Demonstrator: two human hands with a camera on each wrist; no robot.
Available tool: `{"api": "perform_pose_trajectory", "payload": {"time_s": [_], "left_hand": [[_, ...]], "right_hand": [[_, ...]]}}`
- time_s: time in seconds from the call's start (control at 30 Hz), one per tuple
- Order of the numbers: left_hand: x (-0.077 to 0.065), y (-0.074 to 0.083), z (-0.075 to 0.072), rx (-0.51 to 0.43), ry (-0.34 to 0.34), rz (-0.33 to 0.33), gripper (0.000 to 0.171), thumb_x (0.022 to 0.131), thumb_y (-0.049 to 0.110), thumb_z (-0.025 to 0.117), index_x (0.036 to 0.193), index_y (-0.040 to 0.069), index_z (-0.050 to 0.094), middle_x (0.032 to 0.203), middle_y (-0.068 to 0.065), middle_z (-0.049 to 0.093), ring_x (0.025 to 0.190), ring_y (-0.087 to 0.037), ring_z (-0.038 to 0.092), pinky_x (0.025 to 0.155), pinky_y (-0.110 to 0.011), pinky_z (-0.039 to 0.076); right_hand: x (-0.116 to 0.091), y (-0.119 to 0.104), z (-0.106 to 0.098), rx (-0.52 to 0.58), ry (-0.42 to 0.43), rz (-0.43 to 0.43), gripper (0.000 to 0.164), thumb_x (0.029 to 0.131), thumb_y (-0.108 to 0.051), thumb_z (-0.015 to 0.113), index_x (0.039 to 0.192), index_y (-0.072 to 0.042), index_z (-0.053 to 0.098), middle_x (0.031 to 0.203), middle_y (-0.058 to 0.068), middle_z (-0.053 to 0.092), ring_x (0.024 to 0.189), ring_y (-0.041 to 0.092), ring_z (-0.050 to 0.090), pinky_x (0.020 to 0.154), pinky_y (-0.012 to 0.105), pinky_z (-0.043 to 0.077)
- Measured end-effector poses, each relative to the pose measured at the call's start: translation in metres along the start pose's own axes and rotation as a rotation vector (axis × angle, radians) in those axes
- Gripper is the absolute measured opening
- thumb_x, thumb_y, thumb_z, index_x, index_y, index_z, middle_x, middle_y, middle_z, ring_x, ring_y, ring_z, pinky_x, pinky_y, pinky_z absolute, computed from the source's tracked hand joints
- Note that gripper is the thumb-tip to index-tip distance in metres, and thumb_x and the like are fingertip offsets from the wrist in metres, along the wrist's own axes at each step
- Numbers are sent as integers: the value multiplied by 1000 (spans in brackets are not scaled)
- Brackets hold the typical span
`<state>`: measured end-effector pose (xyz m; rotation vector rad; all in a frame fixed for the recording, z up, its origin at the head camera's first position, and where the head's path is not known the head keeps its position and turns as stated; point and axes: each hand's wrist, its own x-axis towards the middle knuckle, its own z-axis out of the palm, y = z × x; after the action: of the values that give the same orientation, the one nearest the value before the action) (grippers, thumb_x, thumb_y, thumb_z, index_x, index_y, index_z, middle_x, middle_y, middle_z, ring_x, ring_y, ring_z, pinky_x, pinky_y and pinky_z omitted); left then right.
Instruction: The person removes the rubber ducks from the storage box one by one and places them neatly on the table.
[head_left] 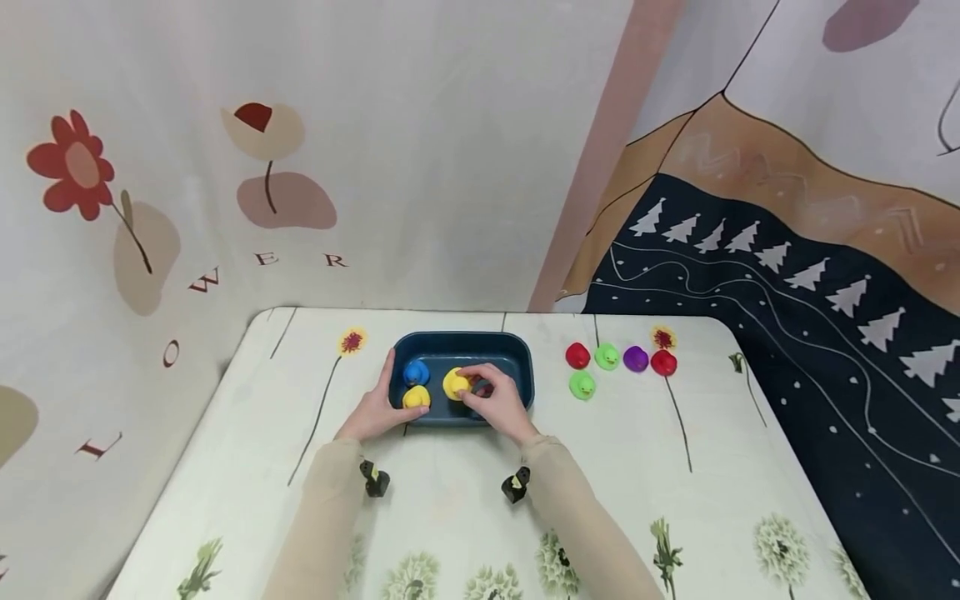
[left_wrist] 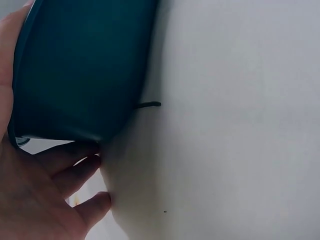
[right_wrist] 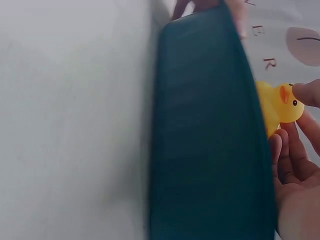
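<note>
A dark blue rectangular tray lies on the table. My left hand grips its left end, thumb along the near rim and fingers round the side; the left wrist view shows fingertips at the tray's outer corner. With thumb and fingers my right hand pinches a yellow rubber duck above the tray's middle. The duck's orange beak and eyes show in the right wrist view. Inside the tray, near my left hand, sit a blue duck and another yellow duck. Something reddish is partly hidden behind my right fingers.
Right of the tray stand a red duck, a green duck, a purple duck, another red duck and a second green duck. The table has a flower-printed cloth. Printed curtains hang behind it.
</note>
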<state>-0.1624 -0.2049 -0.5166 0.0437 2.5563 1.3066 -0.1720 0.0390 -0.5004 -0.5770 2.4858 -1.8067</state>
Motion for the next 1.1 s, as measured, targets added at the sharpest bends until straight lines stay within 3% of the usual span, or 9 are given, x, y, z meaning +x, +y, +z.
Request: {"api": "perform_pose_trajectory", "payload": {"time_s": [0.3, 0.57, 0.83, 1.1], "left_hand": [[1, 3, 2, -3, 2, 8, 118, 80, 42, 78, 154, 29, -12, 155, -26, 16, 130, -52, 34, 103, -64, 29], [-1, 1, -1, 0, 6, 10, 120, 78, 46, 78, 154, 30, -13, 154, -27, 17, 128, -53, 37, 102, -65, 30], [-1, 0, -3, 1, 6, -2, 120, 78, 47, 78, 154, 32, -14, 155, -26, 15, 130, -53, 34, 103, -65, 28], [0, 0, -2, -1, 4, -1, 120, 78, 46, 79, 154, 33, -14, 157, -24, 13, 132, -52, 31, 103, -65, 27]], "right_hand": [[-19, -11, -15, 84, 82, 83, 28, 86, -7, 73, 114, -4, 69, 110, 11, 62, 97, 34, 57, 73, 21, 46], [-38, -52, -40, 120, 130, 116, 28, 89, 1, 67, 116, 6, 64, 114, 19, 61, 100, 35, 55, 78, 27, 47], [-52, -42, -74, 126, 276, 130, 30, 87, 6, 66, 116, 12, 62, 116, 26, 60, 102, 44, 50, 77, 27, 47], [-61, -26, -104, 84, 375, 216, 32, 87, 8, 64, 119, 11, 61, 121, 25, 58, 104, 38, 52, 76, 21, 45]]}}
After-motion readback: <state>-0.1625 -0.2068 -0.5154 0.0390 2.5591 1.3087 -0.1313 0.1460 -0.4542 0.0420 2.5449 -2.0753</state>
